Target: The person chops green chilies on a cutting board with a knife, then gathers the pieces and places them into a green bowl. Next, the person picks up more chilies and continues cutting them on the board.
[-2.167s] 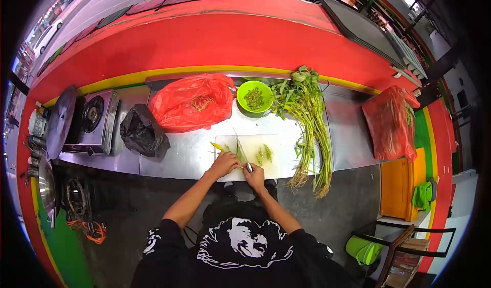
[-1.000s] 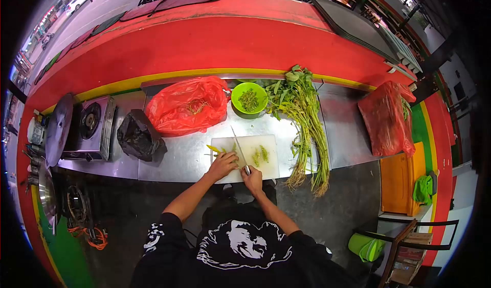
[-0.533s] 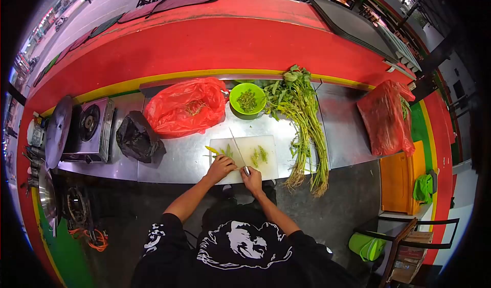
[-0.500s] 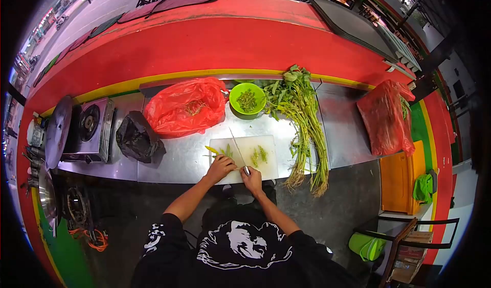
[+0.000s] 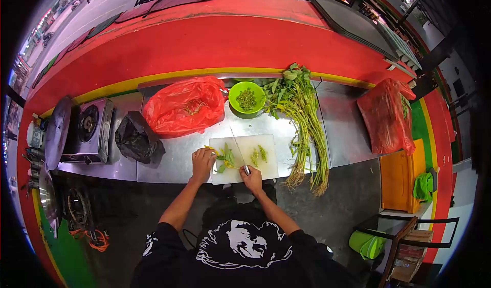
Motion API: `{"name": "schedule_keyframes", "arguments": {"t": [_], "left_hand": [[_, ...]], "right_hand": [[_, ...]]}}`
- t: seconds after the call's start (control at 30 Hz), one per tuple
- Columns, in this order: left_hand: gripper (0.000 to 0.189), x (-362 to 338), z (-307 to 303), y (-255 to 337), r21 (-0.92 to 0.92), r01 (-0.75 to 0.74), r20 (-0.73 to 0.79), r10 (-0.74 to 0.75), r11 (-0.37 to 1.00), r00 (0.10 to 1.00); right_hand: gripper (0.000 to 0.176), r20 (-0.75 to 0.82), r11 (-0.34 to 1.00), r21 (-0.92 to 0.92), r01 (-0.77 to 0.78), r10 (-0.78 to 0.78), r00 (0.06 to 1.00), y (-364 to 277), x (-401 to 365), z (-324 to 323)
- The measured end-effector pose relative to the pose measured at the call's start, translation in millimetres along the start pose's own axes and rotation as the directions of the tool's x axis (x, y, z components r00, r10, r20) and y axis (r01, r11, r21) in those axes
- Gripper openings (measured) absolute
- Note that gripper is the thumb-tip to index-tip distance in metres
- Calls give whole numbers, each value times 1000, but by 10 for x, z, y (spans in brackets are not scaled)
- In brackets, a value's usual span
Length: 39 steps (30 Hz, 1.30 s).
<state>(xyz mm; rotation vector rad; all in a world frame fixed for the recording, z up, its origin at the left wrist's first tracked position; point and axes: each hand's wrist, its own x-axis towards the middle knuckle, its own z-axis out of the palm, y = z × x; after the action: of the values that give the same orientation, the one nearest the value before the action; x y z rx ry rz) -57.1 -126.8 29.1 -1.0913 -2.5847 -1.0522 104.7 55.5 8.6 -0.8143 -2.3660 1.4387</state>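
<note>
My right hand (image 5: 251, 179) is wrapped round the handle of a knife (image 5: 238, 147), whose blade points up over the white cutting board (image 5: 268, 171). At the board's left edge is my left hand (image 5: 203, 163), its fingers bent over a yellow piece that shows only in part; whether it grips it is unclear. Leafy green stems (image 5: 225, 157) lie between my left hand and the blade. Small cut green pieces (image 5: 259, 155) rest on the board right of the knife. Behind the board stands a green bowl (image 5: 247, 100) holding chopped greens.
Long rooted greens (image 5: 307, 129) lie right of the board. A red plastic bag (image 5: 174, 111) and a black bag (image 5: 137, 137) sit to the left, beyond them a stove (image 5: 92, 127). Another red bag (image 5: 386, 117) stands at the far right.
My left hand has moved left, away from the knife, uncovering the leafy stems on the board. My right hand and the knife have stayed in about the same place.
</note>
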Motion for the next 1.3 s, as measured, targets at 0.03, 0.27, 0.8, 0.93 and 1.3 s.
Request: {"name": "schedule_keyframes", "arguments": {"t": [0.03, 0.27, 0.8, 0.93, 1.3], "left_hand": [[22, 3, -84, -60, -11, 40, 51, -39, 999, 998], [17, 20, -105, -255, -22, 79, 182, -73, 997, 981], [21, -73, 172, -23, -791, 551, 254, -677, 266, 691], [22, -128, 227, 248, -830, 544, 260, -776, 124, 574], [22, -316, 679, 431, -647, 533, 174, -575, 545, 799]], "right_hand": [[19, 10, 1000, 26, -5, 5, 1000, 6, 2, -5], [21, 50, 997, 70, -7, 3, 999, 87, 15, -27], [21, 41, 994, 97, -56, 52, 998, 25, 13, -50], [18, 1, 993, 115, -5, 5, 1000, 36, 7, -21], [16, 12, 991, 127, -43, 41, 999, 50, 5, -35]]}}
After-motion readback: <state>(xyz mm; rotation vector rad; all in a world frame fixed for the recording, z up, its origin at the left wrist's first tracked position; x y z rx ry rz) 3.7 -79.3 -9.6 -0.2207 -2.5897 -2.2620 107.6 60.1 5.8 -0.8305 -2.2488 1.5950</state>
